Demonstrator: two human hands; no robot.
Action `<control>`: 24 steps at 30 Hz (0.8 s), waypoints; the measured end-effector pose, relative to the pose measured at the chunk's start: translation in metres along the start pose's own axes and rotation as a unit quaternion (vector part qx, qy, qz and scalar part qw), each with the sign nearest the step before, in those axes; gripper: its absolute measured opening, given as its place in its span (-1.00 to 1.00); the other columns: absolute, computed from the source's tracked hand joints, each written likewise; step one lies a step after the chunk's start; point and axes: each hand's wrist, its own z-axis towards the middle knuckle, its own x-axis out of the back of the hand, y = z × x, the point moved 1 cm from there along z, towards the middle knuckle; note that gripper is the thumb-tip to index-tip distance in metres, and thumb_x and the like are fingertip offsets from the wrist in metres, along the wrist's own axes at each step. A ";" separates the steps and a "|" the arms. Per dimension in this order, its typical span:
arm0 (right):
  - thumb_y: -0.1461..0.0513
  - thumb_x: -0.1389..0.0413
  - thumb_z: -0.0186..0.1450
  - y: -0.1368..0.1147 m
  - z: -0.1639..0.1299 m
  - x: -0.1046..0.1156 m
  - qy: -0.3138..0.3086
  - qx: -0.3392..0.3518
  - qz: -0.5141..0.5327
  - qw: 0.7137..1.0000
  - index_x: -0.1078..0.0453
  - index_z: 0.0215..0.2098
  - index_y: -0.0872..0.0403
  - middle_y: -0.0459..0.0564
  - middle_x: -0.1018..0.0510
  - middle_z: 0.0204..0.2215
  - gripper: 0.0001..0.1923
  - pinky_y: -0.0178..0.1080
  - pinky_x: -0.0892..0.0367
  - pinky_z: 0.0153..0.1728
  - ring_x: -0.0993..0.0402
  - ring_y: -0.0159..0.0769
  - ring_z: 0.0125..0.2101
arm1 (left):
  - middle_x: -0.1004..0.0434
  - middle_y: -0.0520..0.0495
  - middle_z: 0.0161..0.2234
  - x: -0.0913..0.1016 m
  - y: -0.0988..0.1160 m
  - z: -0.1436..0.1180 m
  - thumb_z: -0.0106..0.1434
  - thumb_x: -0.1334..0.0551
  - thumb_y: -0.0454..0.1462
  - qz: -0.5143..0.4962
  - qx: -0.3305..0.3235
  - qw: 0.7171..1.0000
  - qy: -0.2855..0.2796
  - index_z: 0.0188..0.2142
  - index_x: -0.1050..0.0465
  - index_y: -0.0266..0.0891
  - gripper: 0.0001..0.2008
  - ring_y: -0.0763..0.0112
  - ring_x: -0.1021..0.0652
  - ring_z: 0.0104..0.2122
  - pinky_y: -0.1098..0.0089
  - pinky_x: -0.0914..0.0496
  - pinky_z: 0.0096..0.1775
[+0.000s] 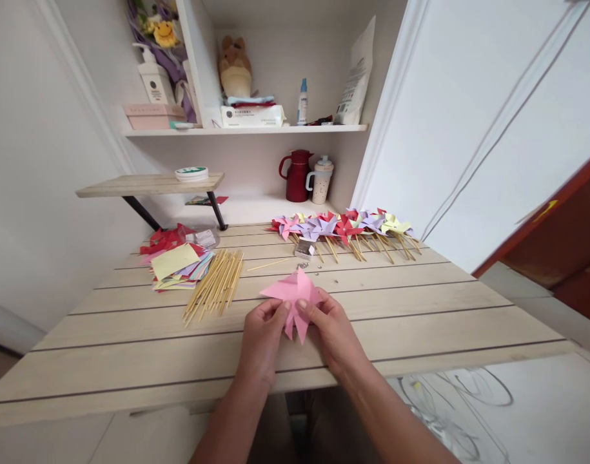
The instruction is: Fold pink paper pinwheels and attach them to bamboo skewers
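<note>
A pink paper pinwheel (293, 291) is pinched at its middle between both my hands, just above the wooden table (130, 341). My left hand (263, 335) grips it from the left with the thumb on top. My right hand (331, 328) grips it from the right. A bundle of wooden sticks (215, 285) lies to the left of my hands. One loose stick (270, 263) lies beyond the pinwheel.
A stack of coloured paper squares (178, 264) sits at the left. A row of finished pinwheels on sticks (345, 229) lies at the back right, a small box (304, 249) before it. Red jug (296, 175) and cup (320, 180) stand behind. Shelves above.
</note>
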 end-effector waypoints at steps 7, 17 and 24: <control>0.19 -0.39 0.07 -0.001 -0.001 0.002 0.015 -0.027 0.022 0.999 -0.50 -0.42 0.13 -0.12 -0.51 -0.52 -0.78 -0.33 -0.21 -0.38 -0.32 -0.39 -0.48 | -0.51 0.02 -0.51 0.002 -0.004 0.000 0.07 -0.38 -0.15 0.029 -0.034 0.999 0.012 -0.44 -0.59 -0.27 -0.80 0.42 -0.42 -0.47 0.46 -0.28 -0.38; 0.18 -0.39 0.08 -0.001 0.001 0.001 0.041 -0.018 0.029 0.999 -0.54 -0.35 0.15 -0.07 -0.55 -0.49 -0.76 -0.29 -0.22 -0.36 -0.34 -0.35 -0.46 | -0.47 0.03 -0.52 -0.007 -0.004 0.000 0.04 -0.42 -0.12 -0.004 -0.010 0.999 -0.050 -0.40 -0.56 -0.29 -0.73 0.49 -0.37 -0.51 0.49 -0.22 -0.44; 0.19 -0.36 0.14 -0.004 -0.001 0.001 0.017 -0.003 0.018 1.000 -0.47 -0.20 0.06 -0.11 -0.55 -0.38 -0.71 -0.31 -0.25 -0.30 -0.38 -0.36 -0.39 | -0.46 0.05 -0.54 -0.001 -0.013 0.007 0.01 -0.46 -0.11 -0.051 -0.001 0.998 -0.028 -0.48 -0.55 -0.26 -0.73 0.47 -0.41 -0.49 0.46 -0.28 -0.36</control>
